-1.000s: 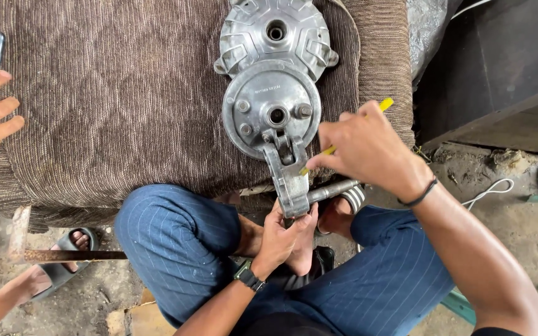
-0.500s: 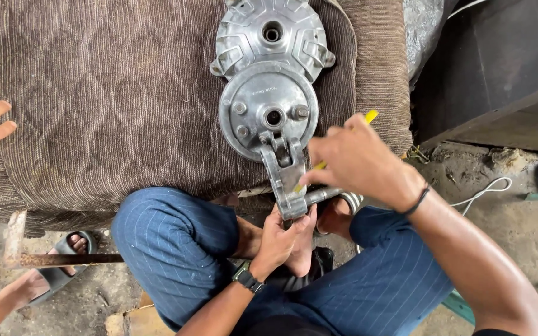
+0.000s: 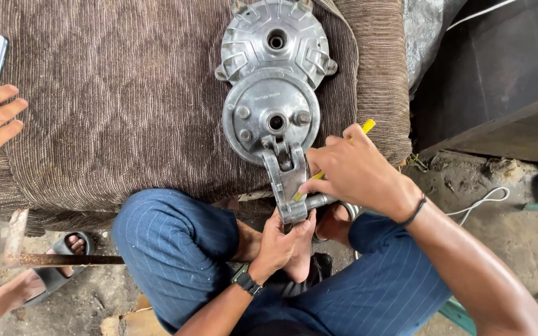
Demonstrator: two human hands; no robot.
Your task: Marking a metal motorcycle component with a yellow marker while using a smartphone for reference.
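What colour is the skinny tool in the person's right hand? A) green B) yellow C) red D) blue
B: the right hand is wrapped around a thin yellow tool, whose tip points down at the metal arm that the left hand steadies from below.

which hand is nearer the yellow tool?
Right. The right hand grips the yellow tool itself; the left hand sits below it, holding the lower end of the metal lever arm.

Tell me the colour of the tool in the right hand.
Yellow tool, in the head view.
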